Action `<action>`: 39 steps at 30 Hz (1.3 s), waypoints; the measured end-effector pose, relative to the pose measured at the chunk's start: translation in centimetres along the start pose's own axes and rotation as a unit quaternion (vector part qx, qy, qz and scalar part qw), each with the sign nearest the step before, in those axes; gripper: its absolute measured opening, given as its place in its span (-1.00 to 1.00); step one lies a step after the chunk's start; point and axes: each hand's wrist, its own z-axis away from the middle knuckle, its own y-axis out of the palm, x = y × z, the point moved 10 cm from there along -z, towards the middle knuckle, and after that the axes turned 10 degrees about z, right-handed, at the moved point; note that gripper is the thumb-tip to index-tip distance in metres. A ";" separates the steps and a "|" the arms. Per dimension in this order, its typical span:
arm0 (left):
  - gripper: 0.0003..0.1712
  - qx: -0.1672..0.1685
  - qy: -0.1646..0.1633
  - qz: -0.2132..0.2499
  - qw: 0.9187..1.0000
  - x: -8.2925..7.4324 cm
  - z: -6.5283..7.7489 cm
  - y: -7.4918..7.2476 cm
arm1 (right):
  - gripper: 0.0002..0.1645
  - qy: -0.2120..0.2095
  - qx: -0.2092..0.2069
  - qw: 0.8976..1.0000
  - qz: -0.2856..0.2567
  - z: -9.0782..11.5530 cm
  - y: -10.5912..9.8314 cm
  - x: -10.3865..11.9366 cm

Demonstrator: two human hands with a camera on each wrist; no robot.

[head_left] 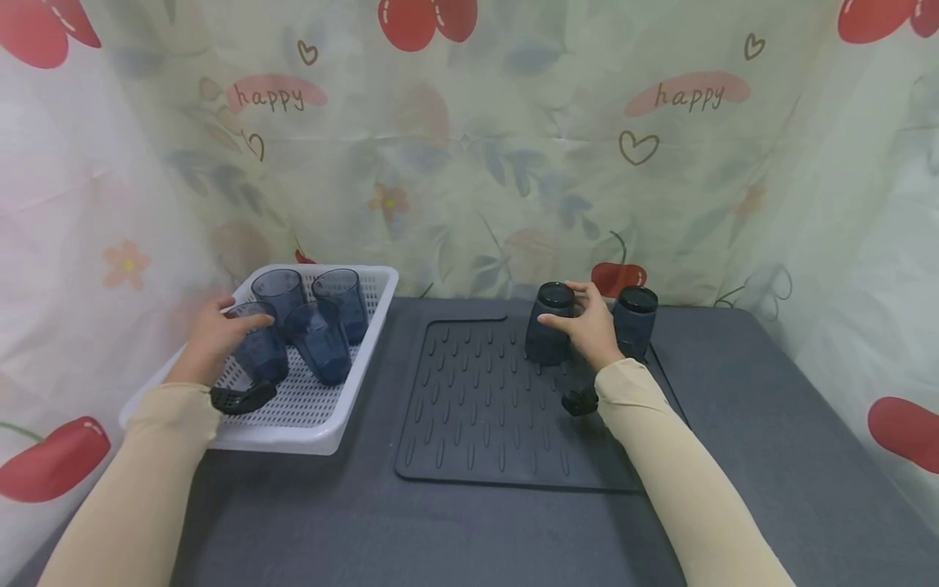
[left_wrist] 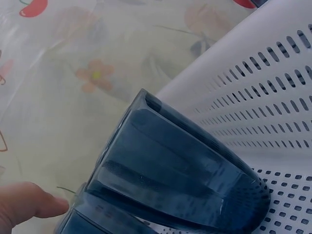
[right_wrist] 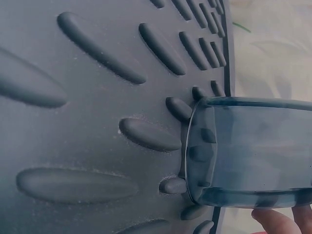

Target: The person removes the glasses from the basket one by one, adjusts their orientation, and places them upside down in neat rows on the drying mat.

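In the head view my left hand is at the near left glass, a blue-tinted tumbler in the white basket. Its thumb lies straight across near the rim, and another fingertip shows on the far left side. One digit appears straight beside a rim in the left wrist view. My right hand holds an upside-down tumbler by its upper part, thumb in front and fingers behind. That tumbler's rim is down on the ridged drying mat. In the right wrist view, fingertips lie along its side.
The white perforated basket holds more tumblers, including a tilted one. Another upside-down tumbler stands just right of my right hand. A dark grey cloth covers the table, and a patterned curtain hangs behind.
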 end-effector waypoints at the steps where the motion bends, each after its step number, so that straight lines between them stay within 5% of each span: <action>1: -0.01 0.001 0.000 -0.001 1.000 0.0 0.0 0.0 | -0.06 -0.001 0.001 1.000 0.000 0.0 0.0 0.0; 13: 0.08 0.022 -0.040 -0.007 0.999 0.9 0.0 0.4 | -0.06 -0.003 -0.001 1.000 0.003 -0.1 0.1 -0.1; 23: 0.12 0.041 -0.024 0.005 0.999 1.0 -0.2 0.8 | -0.05 -0.002 0.000 1.000 0.001 0.0 0.1 -0.1; 39: 0.14 0.037 -0.051 -0.005 0.998 1.8 -0.4 0.4 | -0.04 -0.002 0.003 1.000 -0.004 0.0 0.0 -0.1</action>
